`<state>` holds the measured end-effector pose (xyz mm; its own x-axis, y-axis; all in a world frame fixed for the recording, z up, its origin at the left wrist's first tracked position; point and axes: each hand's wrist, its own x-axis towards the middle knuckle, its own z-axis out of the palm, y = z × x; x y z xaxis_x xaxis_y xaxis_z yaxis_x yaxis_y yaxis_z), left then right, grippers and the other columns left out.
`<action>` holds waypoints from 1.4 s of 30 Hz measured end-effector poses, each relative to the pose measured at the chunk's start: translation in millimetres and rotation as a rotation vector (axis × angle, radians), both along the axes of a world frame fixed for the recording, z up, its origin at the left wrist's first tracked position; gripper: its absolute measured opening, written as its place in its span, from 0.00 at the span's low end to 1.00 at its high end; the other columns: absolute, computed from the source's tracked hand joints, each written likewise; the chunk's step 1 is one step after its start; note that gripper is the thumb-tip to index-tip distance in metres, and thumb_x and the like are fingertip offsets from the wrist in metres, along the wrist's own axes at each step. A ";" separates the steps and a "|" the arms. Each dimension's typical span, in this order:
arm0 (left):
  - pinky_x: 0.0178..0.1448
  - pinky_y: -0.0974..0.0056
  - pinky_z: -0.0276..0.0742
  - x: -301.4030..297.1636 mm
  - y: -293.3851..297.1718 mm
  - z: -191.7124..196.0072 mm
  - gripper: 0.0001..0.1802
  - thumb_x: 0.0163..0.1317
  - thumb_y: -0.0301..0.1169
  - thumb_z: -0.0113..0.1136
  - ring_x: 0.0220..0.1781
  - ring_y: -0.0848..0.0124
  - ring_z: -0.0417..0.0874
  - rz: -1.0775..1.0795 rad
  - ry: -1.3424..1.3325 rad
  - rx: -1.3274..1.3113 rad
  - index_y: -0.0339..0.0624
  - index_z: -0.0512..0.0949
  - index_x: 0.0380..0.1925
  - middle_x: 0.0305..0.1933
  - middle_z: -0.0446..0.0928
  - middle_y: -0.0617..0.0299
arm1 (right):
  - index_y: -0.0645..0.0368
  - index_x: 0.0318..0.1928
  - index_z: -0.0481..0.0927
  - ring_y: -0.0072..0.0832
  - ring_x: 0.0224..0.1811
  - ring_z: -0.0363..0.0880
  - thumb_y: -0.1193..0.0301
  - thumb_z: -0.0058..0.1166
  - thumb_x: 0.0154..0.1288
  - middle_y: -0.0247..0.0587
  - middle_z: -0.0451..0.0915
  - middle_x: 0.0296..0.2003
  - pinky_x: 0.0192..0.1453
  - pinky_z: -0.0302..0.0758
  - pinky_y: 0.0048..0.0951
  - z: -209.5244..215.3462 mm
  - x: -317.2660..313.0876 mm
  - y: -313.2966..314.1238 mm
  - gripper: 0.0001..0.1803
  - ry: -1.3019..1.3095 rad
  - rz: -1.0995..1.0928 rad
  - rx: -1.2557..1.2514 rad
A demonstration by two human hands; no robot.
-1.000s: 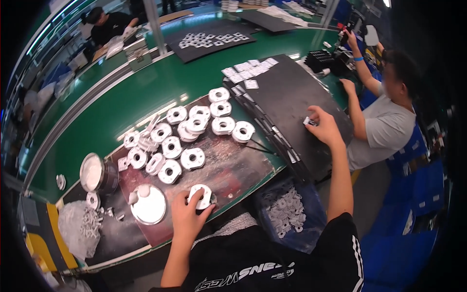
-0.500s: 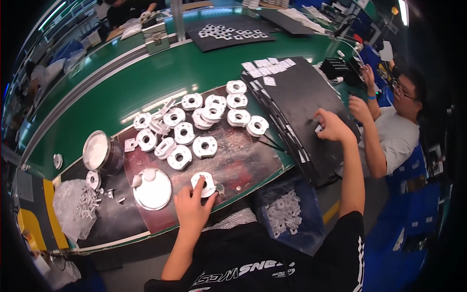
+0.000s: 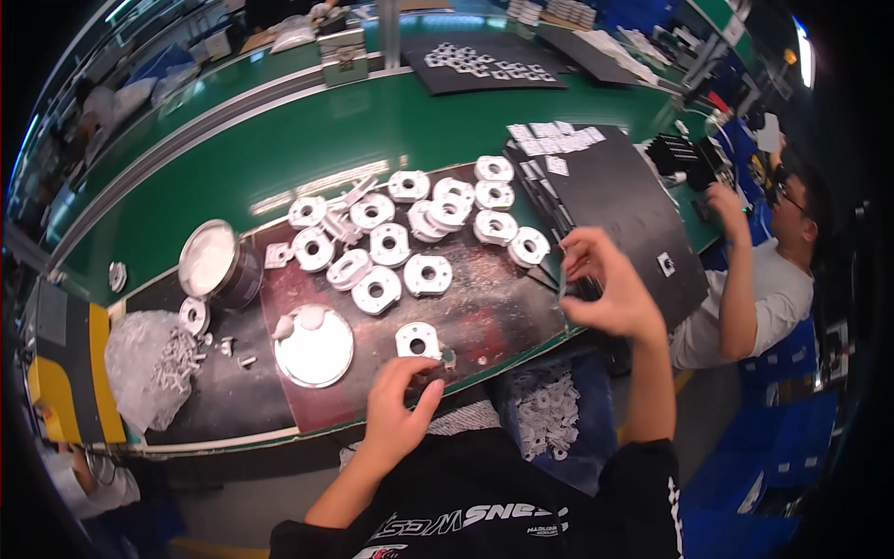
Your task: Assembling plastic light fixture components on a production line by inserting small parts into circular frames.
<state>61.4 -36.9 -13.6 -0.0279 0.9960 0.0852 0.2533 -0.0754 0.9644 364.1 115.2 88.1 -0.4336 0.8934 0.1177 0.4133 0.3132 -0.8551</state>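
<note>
My left hand (image 3: pixel 399 408) is at the table's front edge, thumb and fingers apart. Its fingertips lie at the near edge of a white ring-shaped plastic part (image 3: pixel 404 341) with a dark centre hole; whether they touch it I cannot tell. My right hand (image 3: pixel 615 289) hovers by the near left side of a stack of black boards (image 3: pixel 624 186), its fingers curved and spread, with nothing visible between them. One small white square piece (image 3: pixel 666 265) with a dark centre rests on the top board. Several more white ring parts (image 3: pixel 389 244) are gathered beyond my left hand.
A tub of white paste (image 3: pixel 209 261) and a white-coated round lid (image 3: pixel 317 349) stand left, by a clear bag of small white pieces (image 3: pixel 154 373). Flat white pieces (image 3: pixel 554 138) lie on the far board. Below hangs a blue bin (image 3: pixel 582 429). A co-worker (image 3: pixel 754 289) sits right.
My right hand has moved left off the board, leaving a small white piece there. My left hand has drawn back from the ring part and spread. The view has shifted.
</note>
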 end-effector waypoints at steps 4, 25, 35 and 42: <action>0.46 0.70 0.73 -1.1 7.7 -14.2 0.21 0.83 0.40 0.46 0.40 0.77 0.78 -0.206 -0.528 -0.293 0.35 0.83 0.51 0.43 0.83 0.64 | 0.58 0.63 0.73 0.28 0.50 0.81 0.78 0.72 0.50 0.41 0.78 0.50 0.59 0.81 0.32 -38.8 -77.8 -37.8 0.37 0.209 0.233 0.002; 0.32 0.67 0.72 -14.1 -9.9 -8.4 0.08 0.68 0.30 0.70 0.30 0.78 0.77 0.134 -0.118 -0.135 0.37 0.83 0.34 0.28 0.79 0.65 | 0.59 0.46 0.84 0.47 0.59 0.81 0.74 0.73 0.55 0.41 0.83 0.55 0.62 0.78 0.46 -60.3 -127.0 -50.3 0.17 -0.007 0.507 0.467; 0.36 0.65 0.72 -13.4 -3.5 3.8 0.11 0.59 0.29 0.75 0.32 0.70 0.77 0.153 0.067 0.193 0.40 0.84 0.39 0.34 0.80 0.62 | 0.61 0.44 0.86 0.39 0.53 0.87 0.78 0.76 0.53 0.44 0.88 0.51 0.56 0.82 0.36 -89.2 -119.5 -56.9 0.17 0.260 0.301 0.001; 0.77 0.46 0.62 -21.4 14.8 -36.7 0.59 0.50 0.41 0.83 0.73 0.43 0.65 0.149 0.427 0.190 0.34 0.58 0.77 0.72 0.66 0.41 | 0.69 0.54 0.78 0.33 0.61 0.81 0.87 0.70 0.58 0.51 0.80 0.58 0.69 0.78 0.39 -119.0 -110.3 -35.4 0.23 0.774 0.317 -0.523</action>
<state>40.0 -22.1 -50.2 -0.0915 0.9497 0.2995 0.6447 -0.1728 0.7447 253.8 79.8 -30.9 -0.6320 0.7693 0.0932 -0.3567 -0.1819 -0.9163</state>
